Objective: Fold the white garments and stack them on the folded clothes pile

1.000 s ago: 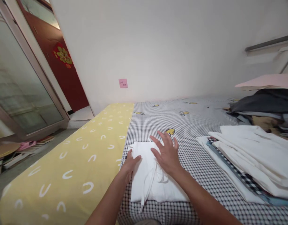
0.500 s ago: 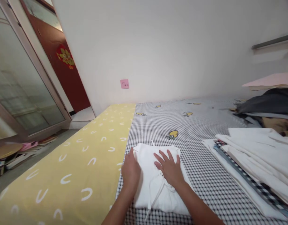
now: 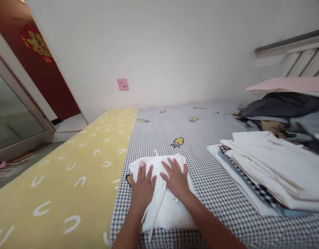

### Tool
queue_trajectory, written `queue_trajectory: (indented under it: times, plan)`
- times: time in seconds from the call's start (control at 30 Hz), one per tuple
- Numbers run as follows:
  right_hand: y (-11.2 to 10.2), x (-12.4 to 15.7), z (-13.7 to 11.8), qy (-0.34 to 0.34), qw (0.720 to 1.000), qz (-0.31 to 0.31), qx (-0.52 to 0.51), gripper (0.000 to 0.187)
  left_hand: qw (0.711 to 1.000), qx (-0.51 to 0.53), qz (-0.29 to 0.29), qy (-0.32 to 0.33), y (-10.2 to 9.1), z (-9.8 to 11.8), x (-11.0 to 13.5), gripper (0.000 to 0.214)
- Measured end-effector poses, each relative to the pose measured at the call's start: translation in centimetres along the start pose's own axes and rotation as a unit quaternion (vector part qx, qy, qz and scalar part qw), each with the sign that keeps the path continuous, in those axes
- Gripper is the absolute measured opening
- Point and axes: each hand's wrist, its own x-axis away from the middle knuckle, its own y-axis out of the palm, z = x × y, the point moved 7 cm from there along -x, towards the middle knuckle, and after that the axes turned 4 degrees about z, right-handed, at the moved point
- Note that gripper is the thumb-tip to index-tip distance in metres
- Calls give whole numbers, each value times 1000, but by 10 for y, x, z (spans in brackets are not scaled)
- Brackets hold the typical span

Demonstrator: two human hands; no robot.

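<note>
A folded white garment [image 3: 161, 207] with loose drawstrings lies on the black-and-white checked sheet [image 3: 200, 138] near the bed's front. My left hand [image 3: 142, 186] rests flat on its left half with fingers stretched out. My right hand [image 3: 176, 178] lies flat on its upper right part, fingers spread. Both palms press down on the cloth and neither grips anything.
A stack of folded white and patterned clothes [image 3: 273, 173] sits to the right. Behind it lies a heap of dark clothes [image 3: 283, 110] under a pink board [image 3: 289, 84]. A yellow sheet [image 3: 71, 180] covers the left side. A glass door [image 3: 11, 114] stands at far left.
My left hand moved from the garment's left edge onto its top. My right hand slid back toward me and flattened on the cloth. The camera view has shifted to the right.
</note>
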Motion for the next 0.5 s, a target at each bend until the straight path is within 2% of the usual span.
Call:
queue_trajectory:
  times: [0.07, 0.13, 0.23, 0.3, 0.4, 0.5]
  plan:
    - [-15, -2, 13, 39, 999, 23, 28, 52, 1000, 3, -2, 1, -5, 2, -1, 50]
    - [-22, -2, 29, 52, 997, 11, 50, 53, 1000, 6, -6, -1, -7, 3, -1, 50]
    - [-7, 4, 50, 32, 994, -79, 62, 52, 1000, 13, -12, -5, -5, 3, 1, 51]
    - [5, 8, 58, 24, 992, -107, 66, 53, 1000, 19, -12, -6, -4, 2, 1, 51]
    - [14, 10, 60, 23, 994, -86, 59, 53, 999, 38, -18, -8, -2, 3, 0, 52]
    - [17, 7, 61, 27, 997, -72, 12, 53, 994, 91, -61, -23, 0, 0, -5, 54]
